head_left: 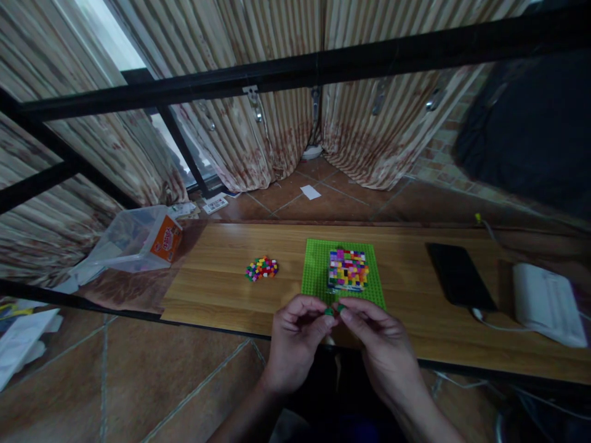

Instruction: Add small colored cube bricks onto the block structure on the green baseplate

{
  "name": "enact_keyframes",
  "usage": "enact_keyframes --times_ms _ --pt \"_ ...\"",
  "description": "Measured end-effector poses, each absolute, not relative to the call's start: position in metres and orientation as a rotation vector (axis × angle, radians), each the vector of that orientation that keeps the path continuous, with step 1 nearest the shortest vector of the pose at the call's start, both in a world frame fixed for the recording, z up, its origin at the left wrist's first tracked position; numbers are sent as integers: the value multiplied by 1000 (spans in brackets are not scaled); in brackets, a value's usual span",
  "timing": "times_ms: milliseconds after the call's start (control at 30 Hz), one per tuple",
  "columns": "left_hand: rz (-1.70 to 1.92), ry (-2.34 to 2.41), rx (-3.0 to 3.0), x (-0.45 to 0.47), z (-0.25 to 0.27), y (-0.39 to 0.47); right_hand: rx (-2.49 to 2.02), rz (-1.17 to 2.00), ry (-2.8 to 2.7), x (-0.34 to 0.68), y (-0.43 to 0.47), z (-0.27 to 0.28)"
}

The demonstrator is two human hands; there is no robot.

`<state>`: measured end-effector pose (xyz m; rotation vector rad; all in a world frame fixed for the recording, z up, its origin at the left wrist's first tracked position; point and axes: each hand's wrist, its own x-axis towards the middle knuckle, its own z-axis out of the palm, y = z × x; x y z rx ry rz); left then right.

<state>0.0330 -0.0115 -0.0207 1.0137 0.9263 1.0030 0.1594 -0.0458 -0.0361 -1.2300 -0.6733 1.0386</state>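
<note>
Close to the table's front edge, my left hand [298, 338] pinches a small green toy brick [329, 312] between thumb and forefinger. Beside it my right hand [385, 338] pinches another small green brick [340, 307]. The two bricks are very close together; fingertips partly cover both. Just beyond my hands lies a bright green studded baseplate [315, 271]. On its right half stands a block [348, 269] built of many coloured bricks. To the left, a loose pile of mixed coloured bricks [261, 269] lies on the wooden table [217, 252].
A black tablet [459, 277] with a white cable plugged in lies on the right, next to a white box-shaped device [549, 301]. At the far left is a clear plastic bin [136, 237] with an orange label. A black metal rail [286, 74] crosses before striped curtains [277, 132].
</note>
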Motion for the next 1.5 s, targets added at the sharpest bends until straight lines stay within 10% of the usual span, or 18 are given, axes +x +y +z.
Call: enact_keyframes --times_ms 1500 --pt "941 1040 1726 43 -36 2 -932 1393 -105 155 -34 -53"
